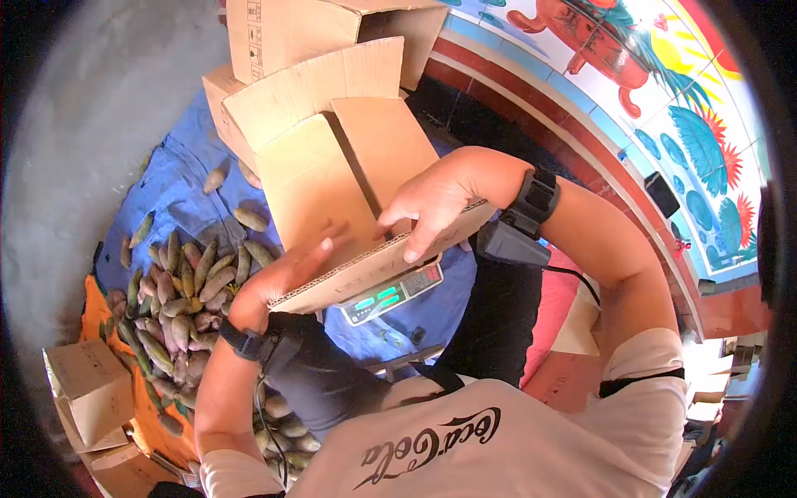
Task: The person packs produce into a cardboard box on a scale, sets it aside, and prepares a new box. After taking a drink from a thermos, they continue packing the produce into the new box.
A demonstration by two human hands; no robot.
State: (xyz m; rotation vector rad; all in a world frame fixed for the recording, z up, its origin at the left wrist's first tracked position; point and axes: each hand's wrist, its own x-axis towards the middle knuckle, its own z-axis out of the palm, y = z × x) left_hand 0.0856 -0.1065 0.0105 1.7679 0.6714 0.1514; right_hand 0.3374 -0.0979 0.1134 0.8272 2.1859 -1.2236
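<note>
Bare, curved fingers (419, 241) touch the corrugated flap (359, 278) of a rectangular cardboard box (311, 178).

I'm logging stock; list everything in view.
Open box: one, brown, centre
Other boxes: several, brown, top and left
Scale: one, pale, beside the near flap
Produce: many, green-brown to reddish, left
Blue sheet: one, blue, under produce
Orange sheet: one, orange, left
Phone-like object: one, black, right
Mural: one, multicoloured, upper right
Pink item: one, pink, right
Shirt: one, pale, bottom
Wrist devices: two, black, on wrists
Left hand: one, bare, at flap's left end
Right hand: one, bare, gripping the flap
</note>
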